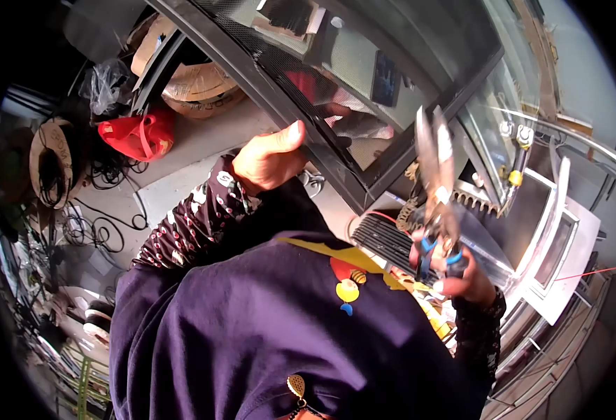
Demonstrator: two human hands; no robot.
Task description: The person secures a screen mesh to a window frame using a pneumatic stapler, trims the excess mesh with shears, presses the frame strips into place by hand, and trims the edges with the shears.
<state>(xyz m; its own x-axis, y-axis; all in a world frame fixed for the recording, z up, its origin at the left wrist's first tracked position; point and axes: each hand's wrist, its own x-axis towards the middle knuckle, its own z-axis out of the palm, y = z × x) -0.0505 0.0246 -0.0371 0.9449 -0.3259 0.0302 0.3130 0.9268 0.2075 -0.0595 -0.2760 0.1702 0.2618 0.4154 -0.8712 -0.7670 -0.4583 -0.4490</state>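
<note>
My right hand (462, 274) is closed round the blue and black handles of metal shears (435, 161). Their blades point up, parted slightly at the tips and blurred. At the lower edge of a dark-framed mesh panel (287, 101), my left hand (271, 159) rests against or just beside the frame, its thumb pointing up along it. The fingers of that hand are mostly hidden behind the palm and the frame, so whether they grip the frame does not show.
A red bag (138, 134) lies on the floor at the upper left, near rolls of tape or strip (199, 87) and loose black cable (101, 227). Beyond the shears stand a glass pane (490, 126) and a white-edged frame (556, 259).
</note>
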